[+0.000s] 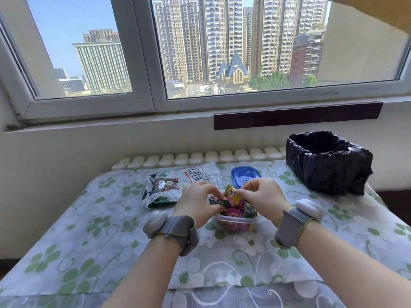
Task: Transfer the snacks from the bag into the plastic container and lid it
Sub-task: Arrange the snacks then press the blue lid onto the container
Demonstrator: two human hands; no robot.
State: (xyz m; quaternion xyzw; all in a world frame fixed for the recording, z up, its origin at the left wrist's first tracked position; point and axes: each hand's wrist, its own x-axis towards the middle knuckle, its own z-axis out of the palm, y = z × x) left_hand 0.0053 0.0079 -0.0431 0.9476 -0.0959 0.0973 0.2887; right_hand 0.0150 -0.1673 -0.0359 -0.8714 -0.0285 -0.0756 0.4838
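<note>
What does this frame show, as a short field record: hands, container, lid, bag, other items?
left hand: fingers on a green wrapped snack at the container
right hand: pinching a yellow wrapped snack above it
plastic container: heaped with snacks, unlidded
blue lid: flat on the floral cloth behind
snack bag: lying left
black-lined bin: far right

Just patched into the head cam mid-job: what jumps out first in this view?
Both hands meet at centre over the clear plastic container, heaped with bright wrapped snacks: the right hand pinches a yellow snack, the left hand grips a green-wrapped one. The snack bag lies flat to the left on the floral tablecloth; the blue lid waits behind, with a black-lined bin at far right.
</note>
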